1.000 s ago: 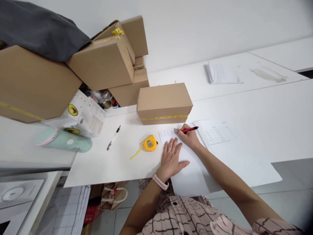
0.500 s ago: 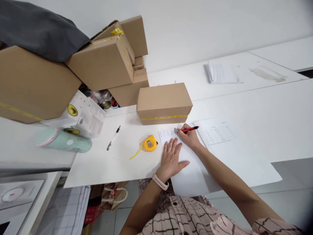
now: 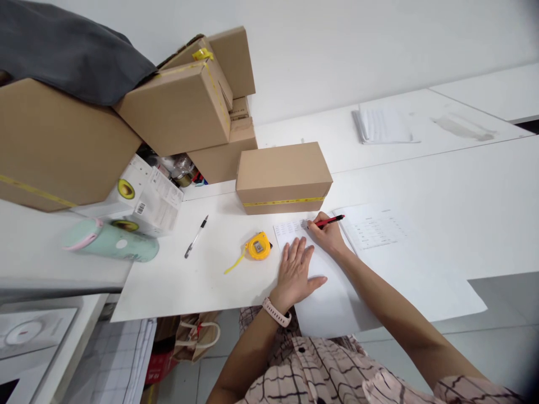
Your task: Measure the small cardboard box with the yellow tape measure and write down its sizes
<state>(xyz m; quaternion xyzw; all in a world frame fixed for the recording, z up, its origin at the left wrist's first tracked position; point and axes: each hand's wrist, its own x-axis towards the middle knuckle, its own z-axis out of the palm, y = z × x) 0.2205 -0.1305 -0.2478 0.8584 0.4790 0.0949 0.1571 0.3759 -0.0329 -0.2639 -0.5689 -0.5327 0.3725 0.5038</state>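
My right hand (image 3: 326, 235) grips a red pen (image 3: 328, 221) with its tip on the top of a printed sheet of paper (image 3: 324, 292). My left hand (image 3: 297, 269) lies flat on that sheet, fingers spread, holding it down. A yellow tape measure (image 3: 257, 246) sits just left of my left hand, its tape end sticking out. A small cardboard box (image 3: 283, 177) with a yellow tape band stands right behind the sheet. A second printed sheet (image 3: 373, 227) lies to the right of the pen.
A black pen (image 3: 196, 236) lies left of the tape measure. Stacked cardboard boxes (image 3: 177, 106), a white avocado-printed box (image 3: 143, 196) and a mint bottle (image 3: 112, 241) crowd the left. A stack of papers (image 3: 381, 126) lies on the far table.
The red pen has shifted very slightly to the right on the sheet. My left hand has stayed flat in place.
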